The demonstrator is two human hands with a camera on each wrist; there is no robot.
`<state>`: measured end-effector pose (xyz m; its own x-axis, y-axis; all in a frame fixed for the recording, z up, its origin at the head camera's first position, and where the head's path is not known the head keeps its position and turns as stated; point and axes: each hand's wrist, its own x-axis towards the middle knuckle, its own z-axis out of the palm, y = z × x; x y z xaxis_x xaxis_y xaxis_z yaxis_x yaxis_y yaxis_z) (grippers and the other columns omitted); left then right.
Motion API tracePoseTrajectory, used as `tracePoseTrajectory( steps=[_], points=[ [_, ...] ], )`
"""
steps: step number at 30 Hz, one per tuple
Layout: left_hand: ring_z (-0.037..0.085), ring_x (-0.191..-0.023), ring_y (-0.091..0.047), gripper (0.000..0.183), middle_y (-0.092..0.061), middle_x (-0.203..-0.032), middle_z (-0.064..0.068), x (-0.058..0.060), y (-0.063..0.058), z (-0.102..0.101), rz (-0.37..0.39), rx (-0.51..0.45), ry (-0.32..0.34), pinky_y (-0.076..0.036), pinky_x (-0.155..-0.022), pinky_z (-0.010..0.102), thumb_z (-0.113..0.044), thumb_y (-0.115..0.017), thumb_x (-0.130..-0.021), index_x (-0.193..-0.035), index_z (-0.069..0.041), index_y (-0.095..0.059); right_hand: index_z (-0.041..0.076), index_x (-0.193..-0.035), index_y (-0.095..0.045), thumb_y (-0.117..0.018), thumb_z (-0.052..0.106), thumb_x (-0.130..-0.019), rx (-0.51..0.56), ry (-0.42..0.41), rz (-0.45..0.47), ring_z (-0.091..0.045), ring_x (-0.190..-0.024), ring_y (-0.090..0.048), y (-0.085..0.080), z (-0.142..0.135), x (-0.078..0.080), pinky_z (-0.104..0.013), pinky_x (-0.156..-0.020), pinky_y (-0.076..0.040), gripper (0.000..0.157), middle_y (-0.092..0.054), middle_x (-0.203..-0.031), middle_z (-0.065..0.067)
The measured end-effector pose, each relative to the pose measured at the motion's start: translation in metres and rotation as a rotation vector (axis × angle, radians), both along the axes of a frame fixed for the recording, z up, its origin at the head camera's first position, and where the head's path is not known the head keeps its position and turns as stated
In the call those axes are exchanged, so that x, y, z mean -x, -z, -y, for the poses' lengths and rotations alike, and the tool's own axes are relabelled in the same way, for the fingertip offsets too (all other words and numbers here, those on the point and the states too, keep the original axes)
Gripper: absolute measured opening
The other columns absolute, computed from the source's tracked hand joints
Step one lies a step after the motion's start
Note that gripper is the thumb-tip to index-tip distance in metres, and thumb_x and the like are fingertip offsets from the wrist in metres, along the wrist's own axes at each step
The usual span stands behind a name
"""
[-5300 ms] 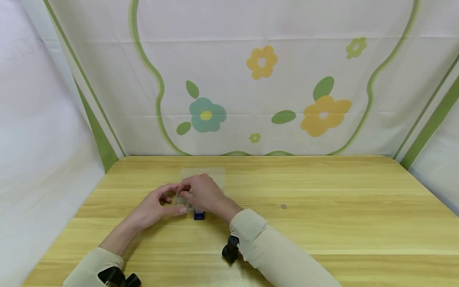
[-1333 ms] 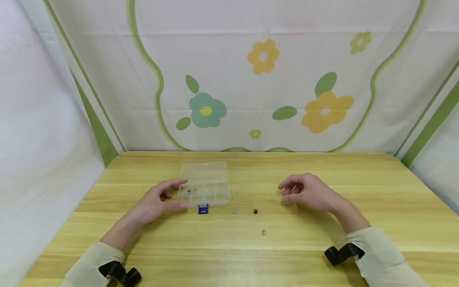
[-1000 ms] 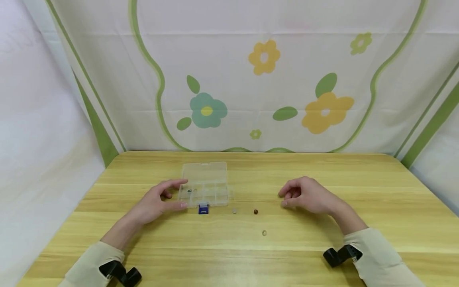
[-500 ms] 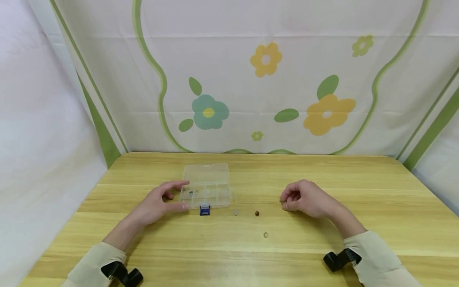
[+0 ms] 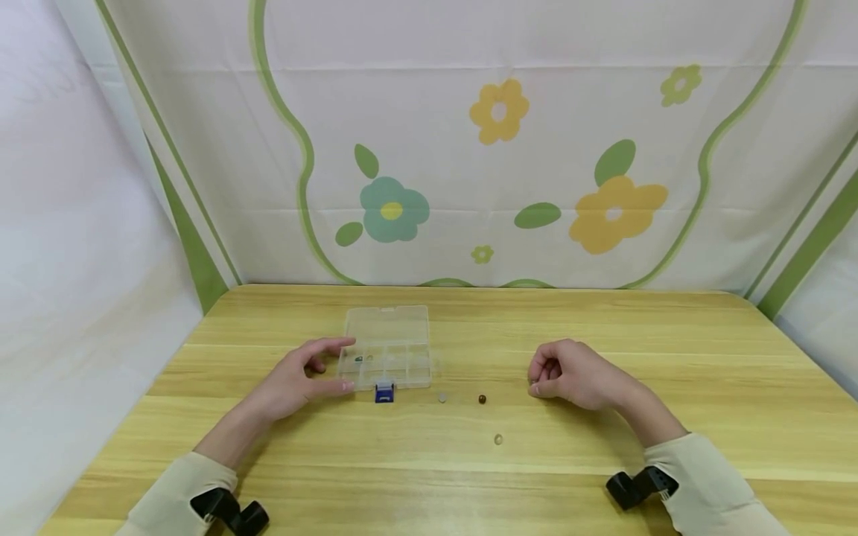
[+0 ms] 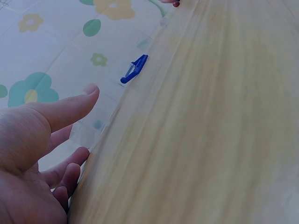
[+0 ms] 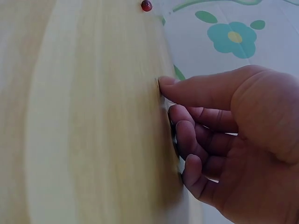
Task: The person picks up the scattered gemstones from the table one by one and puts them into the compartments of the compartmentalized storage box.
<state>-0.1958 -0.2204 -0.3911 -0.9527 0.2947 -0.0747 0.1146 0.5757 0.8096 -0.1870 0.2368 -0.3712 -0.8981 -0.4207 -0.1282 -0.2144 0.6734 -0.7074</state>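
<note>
My left hand (image 5: 291,380) spans the left end of a clear plastic compartment box (image 5: 407,382), fingers extended, with the thumb at its front corner and the index finger over its divided part. The box lies with its lid (image 5: 386,324) folded back and a blue latch (image 5: 384,393) at the front. A small dark green piece (image 5: 358,359) and a pale one (image 5: 369,358) lie in its left compartments. Well to the right, my right hand (image 5: 579,374) is low at the tabletop, pinching a small grey disc between thumb and curled index finger; the fingertips mostly hide it.
Between box and right hand lie a whitish disc (image 5: 442,397) and a dark red bead (image 5: 482,399). Nearer the front is a pale gold bead or ring (image 5: 498,439). A flower-printed cloth (image 5: 456,186) hangs behind the wooden table (image 5: 402,491).
My right hand has moved from over the box to the grey disc at the right, and its thumb and index finger have closed together there. The left hand stays by the box.
</note>
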Motion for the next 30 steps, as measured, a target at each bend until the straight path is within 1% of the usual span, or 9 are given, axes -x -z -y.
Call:
tracePoseTrajectory(
  steps=[4, 11, 19, 24, 30],
  points=[
    [0.027, -0.113, -0.043, 0.071, -0.054, -0.146, 0.012, -0.0005, -0.0003, -0.0005, -0.008, -0.012, 0.010, -0.038, -0.090, 0.038, -0.034, -0.085, -0.091, -0.154, -0.022, -0.056, 0.009, -0.093, -0.068, -0.083, 0.016, -0.091, -0.015, 0.000, -0.018, -0.015, -0.078, -0.058, 0.0004, 0.0008, -0.0001, -0.024, -0.068, -0.049, 0.016, -0.064, -0.084, -0.002],
    [0.027, -0.113, -0.044, 0.071, -0.054, -0.147, 0.012, -0.0014, -0.0013, -0.0011, -0.009, -0.021, 0.011, -0.039, -0.090, 0.038, -0.033, -0.085, -0.091, -0.154, -0.022, -0.056, 0.011, -0.092, -0.069, -0.083, 0.016, -0.091, -0.035, 0.007, -0.055, -0.014, -0.078, -0.059, 0.0021, 0.0005, 0.0001, -0.024, -0.068, -0.050, 0.015, -0.065, -0.084, -0.001],
    [0.027, -0.113, -0.044, 0.071, -0.055, -0.146, 0.012, -0.0011, -0.0016, -0.0023, -0.011, -0.017, 0.005, -0.039, -0.090, 0.039, -0.033, -0.086, -0.090, -0.154, -0.022, -0.057, 0.012, -0.090, -0.069, -0.078, 0.011, -0.089, -0.051, 0.080, -0.115, -0.015, -0.077, -0.059, 0.0018, 0.0002, 0.0028, -0.024, -0.067, -0.049, 0.010, -0.066, -0.083, 0.000],
    [0.027, -0.112, -0.044, 0.070, -0.055, -0.146, 0.012, -0.0011, -0.0018, -0.0026, -0.013, -0.014, 0.000, -0.039, -0.090, 0.038, -0.033, -0.086, -0.090, -0.154, -0.022, -0.057, 0.012, -0.091, -0.069, -0.076, 0.010, -0.089, -0.034, 0.097, -0.144, -0.014, -0.077, -0.059, 0.0014, 0.0014, 0.0033, -0.024, -0.066, -0.048, 0.008, -0.066, -0.083, 0.000],
    [0.027, -0.112, -0.044, 0.070, -0.055, -0.145, 0.012, -0.0002, -0.0008, -0.0019, -0.013, -0.016, 0.002, -0.039, -0.090, 0.038, -0.033, -0.086, -0.090, -0.153, -0.022, -0.057, 0.012, -0.092, -0.068, -0.074, 0.008, -0.089, 0.021, 0.089, -0.174, -0.014, -0.078, -0.060, 0.0019, 0.0040, 0.0037, -0.024, -0.067, -0.050, 0.008, -0.066, -0.085, 0.000]
  ],
)
